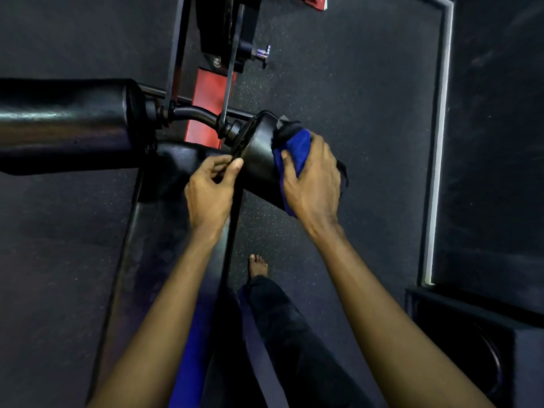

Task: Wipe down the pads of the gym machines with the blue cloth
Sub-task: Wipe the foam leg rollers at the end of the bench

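Right hand (312,178) grips the blue cloth (297,148), pressing it beneath the palm onto the roller pad (259,148). Left hand (209,189), just beside it, pinches the pad's inner rim. Recommended: hold the roller steady and wipe fully round, underside included. No brand or lettering legible.

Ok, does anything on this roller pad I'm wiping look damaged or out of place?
Possibly. The roller pad under the blue cloth looks worn: a grey patch, maybe tape, sits on its top, and ragged black material hangs beyond the right hand. The left hand pinches the pad's inner end rim, which may be loose.
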A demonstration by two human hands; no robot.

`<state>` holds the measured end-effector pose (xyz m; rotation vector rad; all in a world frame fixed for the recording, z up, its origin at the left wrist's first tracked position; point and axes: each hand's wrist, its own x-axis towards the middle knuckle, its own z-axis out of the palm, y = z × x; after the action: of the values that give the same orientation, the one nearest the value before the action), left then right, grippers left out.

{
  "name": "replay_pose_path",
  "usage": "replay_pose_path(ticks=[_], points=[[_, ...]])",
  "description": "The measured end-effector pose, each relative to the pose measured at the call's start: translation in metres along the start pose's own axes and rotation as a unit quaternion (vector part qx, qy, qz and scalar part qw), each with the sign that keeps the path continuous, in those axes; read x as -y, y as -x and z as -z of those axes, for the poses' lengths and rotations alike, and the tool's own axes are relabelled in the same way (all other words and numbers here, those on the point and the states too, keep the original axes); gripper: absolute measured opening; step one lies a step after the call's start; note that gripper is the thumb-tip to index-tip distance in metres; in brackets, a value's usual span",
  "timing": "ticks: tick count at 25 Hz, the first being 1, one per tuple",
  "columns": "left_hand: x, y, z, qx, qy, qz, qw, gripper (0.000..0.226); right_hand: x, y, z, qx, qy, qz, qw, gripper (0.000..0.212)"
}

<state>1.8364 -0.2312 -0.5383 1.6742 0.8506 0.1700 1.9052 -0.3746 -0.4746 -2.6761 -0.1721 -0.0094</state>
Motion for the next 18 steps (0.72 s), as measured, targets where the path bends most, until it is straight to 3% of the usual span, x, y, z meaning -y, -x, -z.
replay_pose_path(ticks=[3,5,8,10,12,14,18], points=[[0.019,0.000,0.007,0.144,-0.019,0.016,0.989,0.061,-0.030,0.016,0.018,-0.007,-0.006,-0.018,1.000,0.044],[0.025,0.003,0.004,0.185,-0.053,0.027,0.981,0.064,-0.040,0.024,0.018,-0.009,-0.004,-0.038,0.999,0.047],[0.019,0.005,-0.003,0.090,-0.050,0.003,0.995,0.059,-0.031,0.015,0.008,-0.033,0.004,-0.059,0.998,0.048],[0.005,0.004,-0.010,0.010,-0.091,0.000,0.996,0.068,-0.011,0.000,0.001,-0.037,0.006,-0.053,0.998,0.045],[-0.004,-0.001,-0.012,-0.023,-0.095,-0.019,0.995,0.066,0.009,-0.007,-0.007,-0.021,0.014,-0.029,0.999,0.046],[0.006,-0.005,-0.008,0.016,-0.054,-0.073,0.996,0.060,0.012,-0.004,-0.008,0.004,0.004,-0.003,1.000,0.048],[0.043,0.013,-0.007,0.189,-0.068,-0.129,0.971,0.089,-0.031,0.014,0.010,-0.004,-0.003,-0.009,1.000,0.049]])
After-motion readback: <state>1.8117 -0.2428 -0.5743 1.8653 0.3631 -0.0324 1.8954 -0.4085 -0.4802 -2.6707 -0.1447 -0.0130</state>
